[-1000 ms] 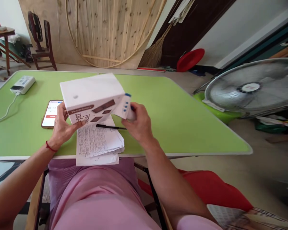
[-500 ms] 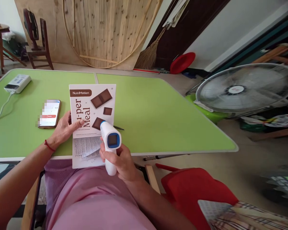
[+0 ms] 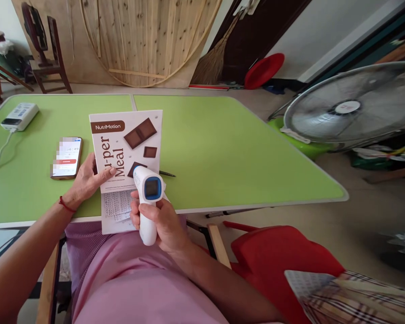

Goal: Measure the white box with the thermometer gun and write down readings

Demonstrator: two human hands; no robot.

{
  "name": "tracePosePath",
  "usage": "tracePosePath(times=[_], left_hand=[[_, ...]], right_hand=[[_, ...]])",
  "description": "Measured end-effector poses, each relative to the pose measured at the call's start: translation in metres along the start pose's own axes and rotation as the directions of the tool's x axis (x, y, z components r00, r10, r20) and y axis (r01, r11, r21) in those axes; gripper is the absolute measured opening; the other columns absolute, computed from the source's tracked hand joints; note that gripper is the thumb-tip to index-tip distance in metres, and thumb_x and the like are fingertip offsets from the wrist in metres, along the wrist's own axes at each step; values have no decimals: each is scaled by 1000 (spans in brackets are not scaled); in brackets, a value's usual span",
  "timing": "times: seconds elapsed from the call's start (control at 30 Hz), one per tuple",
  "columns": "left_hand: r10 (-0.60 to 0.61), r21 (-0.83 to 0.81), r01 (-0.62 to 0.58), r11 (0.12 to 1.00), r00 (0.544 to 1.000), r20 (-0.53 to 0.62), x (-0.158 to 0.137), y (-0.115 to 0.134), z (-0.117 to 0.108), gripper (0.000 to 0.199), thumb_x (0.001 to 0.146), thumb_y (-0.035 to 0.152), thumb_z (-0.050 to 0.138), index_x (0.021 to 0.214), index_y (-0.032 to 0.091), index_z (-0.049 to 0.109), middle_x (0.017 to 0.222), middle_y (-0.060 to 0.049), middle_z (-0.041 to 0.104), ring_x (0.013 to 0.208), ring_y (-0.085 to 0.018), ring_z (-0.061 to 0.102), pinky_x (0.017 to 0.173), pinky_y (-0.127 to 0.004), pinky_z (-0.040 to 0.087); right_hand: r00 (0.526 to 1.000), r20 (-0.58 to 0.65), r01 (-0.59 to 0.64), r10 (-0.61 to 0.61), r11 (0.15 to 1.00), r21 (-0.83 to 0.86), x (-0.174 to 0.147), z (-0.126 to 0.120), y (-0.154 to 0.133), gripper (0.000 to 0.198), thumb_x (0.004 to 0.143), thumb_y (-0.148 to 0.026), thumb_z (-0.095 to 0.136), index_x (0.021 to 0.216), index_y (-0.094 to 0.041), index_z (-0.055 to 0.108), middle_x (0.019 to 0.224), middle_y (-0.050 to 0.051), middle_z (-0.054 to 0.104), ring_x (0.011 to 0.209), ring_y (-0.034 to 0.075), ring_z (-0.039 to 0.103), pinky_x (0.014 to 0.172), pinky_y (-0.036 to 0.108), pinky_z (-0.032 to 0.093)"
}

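My left hand grips the left side of a white NutriMotion box printed with chocolate pieces, thumb across its front. The box stands tilted up over the table's near edge. In my right hand is a white infrared thermometer with a blue-rimmed screen, its top end overlapping the box's lower right corner from my viewpoint. The screen looks dark. Below the box lie handwritten papers, partly covered by it and by my right hand. A dark pen sticks out to the right behind the box.
On the green table a phone lies left of the box, with a white power bank and cable farther left. A large fan stands beyond the table's right side. A red chair is at my right.
The thermometer and my right hand have moved slightly left. The box leans a little more to the left in my left hand. My view has shifted slightly.
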State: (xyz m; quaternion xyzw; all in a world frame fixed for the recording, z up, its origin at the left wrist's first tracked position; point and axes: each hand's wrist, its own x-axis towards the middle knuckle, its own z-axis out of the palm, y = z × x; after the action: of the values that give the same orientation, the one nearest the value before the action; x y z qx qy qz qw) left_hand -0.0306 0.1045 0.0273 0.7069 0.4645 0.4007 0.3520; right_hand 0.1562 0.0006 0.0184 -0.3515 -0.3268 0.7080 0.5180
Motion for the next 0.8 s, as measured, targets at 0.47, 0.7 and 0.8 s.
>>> tracePosePath(times=[0.47, 0.7, 0.8], left_hand=[[-12, -52, 13, 999, 1000, 12, 0, -1, 0, 55, 75, 58, 71, 111, 19, 57, 110, -11, 67, 101, -32, 63, 85, -50, 53], [0, -26, 0, 1000, 1000, 16, 0, 2, 0, 52, 75, 59, 70, 109, 21, 59, 109, -11, 66, 101, -33, 62, 84, -51, 52], [16, -37, -15, 999, 1000, 22, 0, 5, 0, 50, 75, 59, 70, 106, 21, 60, 109, -10, 67, 100, -32, 63, 85, -51, 53]], right_hand=[[998, 9, 55, -54, 998, -35, 3, -2, 7, 22, 73, -39, 71, 77, -20, 60, 58, -3, 55, 52, 10, 48, 54, 26, 38], [1000, 2, 27, -27, 999, -24, 2, -2, 5, 23, 70, -38, 71, 81, -20, 60, 58, -4, 55, 51, 11, 47, 52, 26, 38], [1000, -2, 28, -28, 999, -26, 2, -2, 5, 24, 70, -38, 71, 80, -20, 60, 58, -4, 55, 51, 11, 47, 51, 26, 38]])
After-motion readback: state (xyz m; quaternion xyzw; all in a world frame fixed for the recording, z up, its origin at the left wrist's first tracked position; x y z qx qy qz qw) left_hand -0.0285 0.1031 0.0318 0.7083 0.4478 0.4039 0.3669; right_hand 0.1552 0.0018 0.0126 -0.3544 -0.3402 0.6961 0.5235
